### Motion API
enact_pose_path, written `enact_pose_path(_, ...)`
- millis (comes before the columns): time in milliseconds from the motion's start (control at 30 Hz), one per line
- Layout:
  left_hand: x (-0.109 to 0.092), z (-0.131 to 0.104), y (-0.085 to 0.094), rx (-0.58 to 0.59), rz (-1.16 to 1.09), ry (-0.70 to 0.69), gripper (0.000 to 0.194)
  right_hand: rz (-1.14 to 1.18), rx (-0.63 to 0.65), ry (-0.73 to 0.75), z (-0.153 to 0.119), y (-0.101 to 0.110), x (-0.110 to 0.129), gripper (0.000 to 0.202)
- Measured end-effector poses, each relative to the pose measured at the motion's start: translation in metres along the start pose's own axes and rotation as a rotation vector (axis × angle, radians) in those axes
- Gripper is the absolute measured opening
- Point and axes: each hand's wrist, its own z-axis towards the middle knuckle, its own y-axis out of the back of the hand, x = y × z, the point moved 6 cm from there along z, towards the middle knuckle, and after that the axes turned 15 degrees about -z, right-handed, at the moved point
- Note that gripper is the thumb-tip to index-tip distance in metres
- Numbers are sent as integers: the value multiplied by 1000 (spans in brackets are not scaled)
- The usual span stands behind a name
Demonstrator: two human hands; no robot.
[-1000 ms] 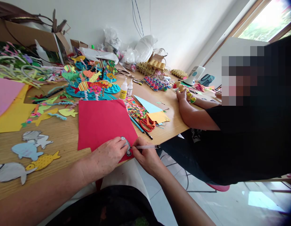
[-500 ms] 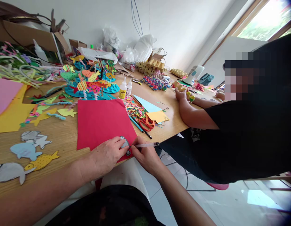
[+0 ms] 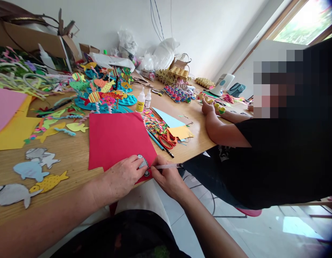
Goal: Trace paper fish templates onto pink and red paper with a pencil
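Note:
On the near edge of a red sheet of paper [image 3: 117, 138], my left hand [image 3: 124, 174] presses a small grey-and-white paper fish cutout [image 3: 143, 163] down with its fingertips. Part of the cutout is hidden under those fingers. Close beside it, my right hand [image 3: 166, 178] grips a pen [image 3: 169, 166] with a clear barrel and dark end. The pen's tip is at the cutout's right edge, mostly covered by my fingers. Left of the sheet lie a blue paper fish [image 3: 30, 170], a yellow spotted one [image 3: 51, 182] and a large grey one [image 3: 12, 194].
Red-handled scissors [image 3: 168, 140], pencils [image 3: 158, 142] and paper scraps lie right of the sheet. Two glue bottles [image 3: 140, 102] stand behind it, near a blue base with colourful paper fish [image 3: 101, 96]. A co-worker in black [image 3: 284, 161] sits at the right, handling a painted egg-carton piece [image 3: 219, 108].
Both hands keep nearly the same place at the cutout. The pen's far end has shifted very slightly. The view has moved a little, and the co-worker's head has tilted slightly.

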Motion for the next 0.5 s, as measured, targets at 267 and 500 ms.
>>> enact_pose_path(267, -2, 0, 2, 27, 16, 13, 20, -24, 4, -9, -1, 2, 1, 12)
enact_pose_path(500, 2, -4, -2, -19, 18, -24, 25, -1, 10, -13, -1, 0, 0, 10)
